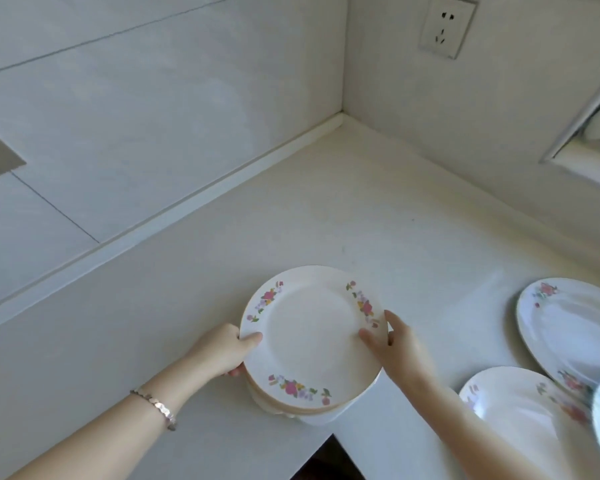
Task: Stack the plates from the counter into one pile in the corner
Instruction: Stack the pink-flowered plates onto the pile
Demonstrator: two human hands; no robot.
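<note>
White pile (312, 341), gripped by my left hand (219, 351) and right hand (402, 355), isn't cornered yet; loose plates (568, 327) wait to its right.

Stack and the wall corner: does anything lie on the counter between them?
Nothing. In the head view, only bare counter runs from the stack to the corner. The other plates lie off to the right.

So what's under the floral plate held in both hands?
More plates: stacked rims show beneath the near edge of the floral plate. Their faces and count are covered.
</note>
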